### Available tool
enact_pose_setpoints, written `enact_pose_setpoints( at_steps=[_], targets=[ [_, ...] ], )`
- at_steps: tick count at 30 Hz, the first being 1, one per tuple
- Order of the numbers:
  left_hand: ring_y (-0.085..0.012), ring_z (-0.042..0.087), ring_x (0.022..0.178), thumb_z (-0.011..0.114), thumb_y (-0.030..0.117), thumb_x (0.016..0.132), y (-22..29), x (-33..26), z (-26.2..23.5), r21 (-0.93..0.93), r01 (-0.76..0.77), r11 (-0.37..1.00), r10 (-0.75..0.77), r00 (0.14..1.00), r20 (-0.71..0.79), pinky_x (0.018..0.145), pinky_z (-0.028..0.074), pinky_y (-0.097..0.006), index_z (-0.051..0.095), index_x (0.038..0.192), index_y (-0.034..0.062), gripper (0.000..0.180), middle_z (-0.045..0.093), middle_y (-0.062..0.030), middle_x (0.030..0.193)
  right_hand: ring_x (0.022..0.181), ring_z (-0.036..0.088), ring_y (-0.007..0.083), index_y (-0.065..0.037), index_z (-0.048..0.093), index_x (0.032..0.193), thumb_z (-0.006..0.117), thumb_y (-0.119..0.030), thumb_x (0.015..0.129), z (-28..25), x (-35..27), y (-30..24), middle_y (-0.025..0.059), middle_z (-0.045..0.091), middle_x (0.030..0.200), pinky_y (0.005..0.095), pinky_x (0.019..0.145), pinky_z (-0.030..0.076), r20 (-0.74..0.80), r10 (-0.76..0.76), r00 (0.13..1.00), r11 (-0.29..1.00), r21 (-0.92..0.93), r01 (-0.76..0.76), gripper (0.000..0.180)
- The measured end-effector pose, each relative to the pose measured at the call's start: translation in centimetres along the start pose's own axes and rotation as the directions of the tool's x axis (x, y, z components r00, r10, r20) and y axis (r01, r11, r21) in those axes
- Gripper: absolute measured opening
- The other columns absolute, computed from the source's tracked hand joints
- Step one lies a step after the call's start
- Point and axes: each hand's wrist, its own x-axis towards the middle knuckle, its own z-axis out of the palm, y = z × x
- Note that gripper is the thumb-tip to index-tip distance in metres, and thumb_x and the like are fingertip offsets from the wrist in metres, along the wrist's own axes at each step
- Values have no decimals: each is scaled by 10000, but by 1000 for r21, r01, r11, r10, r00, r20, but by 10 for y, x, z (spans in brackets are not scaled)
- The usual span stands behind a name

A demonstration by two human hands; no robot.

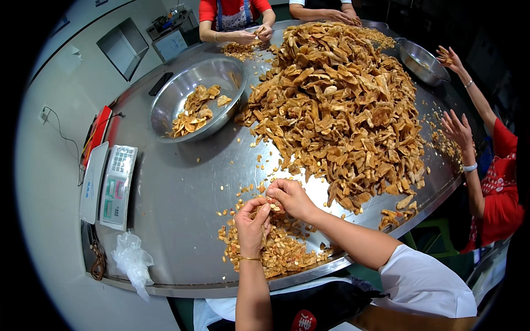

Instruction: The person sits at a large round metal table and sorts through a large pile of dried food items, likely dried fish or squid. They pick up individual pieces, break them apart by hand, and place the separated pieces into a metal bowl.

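Both of my hands are closed close together above the near part of a metal table (182, 220). Between the fingertips of my left hand (253, 225) and my right hand (292, 199) is a small reddish piece dotted with pale seeds (275, 206). Fingers partly cover it, and its exact kind is hard to make out. Under them spreads a heap of loose pale-brown seeds (287, 248), mixed with reddish bits. Beyond my right hand rises a large mound of dried brown slices (342, 105), with a few more slices (398, 214) by the near edge.
A steel basin (229, 107) holds some slices. Left are a scale (118, 187), a crumpled plastic bag (132, 259) and a dark phone-like object (160, 84). Another basin (422, 62) stands far right. Co-workers' hands (251, 36) show across the table, others (458, 129) at the right.
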Motion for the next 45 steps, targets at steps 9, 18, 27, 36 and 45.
enact_pose_setpoints(
  at_steps=[9, 18, 27, 36, 45],
  targets=[
    [-34, 386, 402, 563, 70, 750, -1, 1, 4, -13, 1, 1000, -1, 1000, -12, 317, 304, -157, 518, 858, 12, 131, 466, 9, 568, 464, 405, 34, -29, 508, 741, 499, -201, 817, 0, 1, 6, -16, 485, 590, 168, 416, 323, 32, 137, 990, 913, 384, -139, 188],
    [-31, 382, 400, 568, 71, 750, -1, 1, 13, -49, -17, 999, 16, 999, -29, 326, 313, -166, 532, 858, 0, 135, 469, 11, 562, 473, 399, 28, -18, 518, 760, 492, -150, 814, 7, -5, -4, -19, 482, 581, 169, 414, 320, -193, 135, 972, 889, 457, -33, 145],
    [-37, 387, 403, 564, 65, 751, -2, 1, 17, -9, -53, 999, 52, 998, -37, 326, 316, -166, 535, 851, 0, 123, 469, 6, 567, 494, 402, 28, -13, 516, 778, 491, -143, 815, 2, -5, 1, -17, 476, 606, 172, 440, 335, -185, 136, 973, 879, 476, -32, 137],
    [-26, 388, 400, 556, 69, 760, -2, -3, 19, 54, -126, 991, 130, 989, -67, 338, 320, -158, 545, 833, 0, 101, 472, 14, 550, 425, 395, 26, -33, 487, 729, 509, -171, 810, 6, -3, -1, -13, 468, 561, 160, 375, 315, -247, 81, 966, 876, 480, 50, 161],
    [-39, 370, 395, 535, 52, 767, 3, -7, 10, -122, 13, 992, -24, 995, -92, 311, 302, -164, 516, 855, -1, 104, 473, -1, 583, 569, 483, 65, -6, 530, 751, 464, -229, 837, -10, 3, 2, 16, 520, 640, 192, 511, 398, 9, 56, 998, 932, 357, -55, 248]
  ],
)
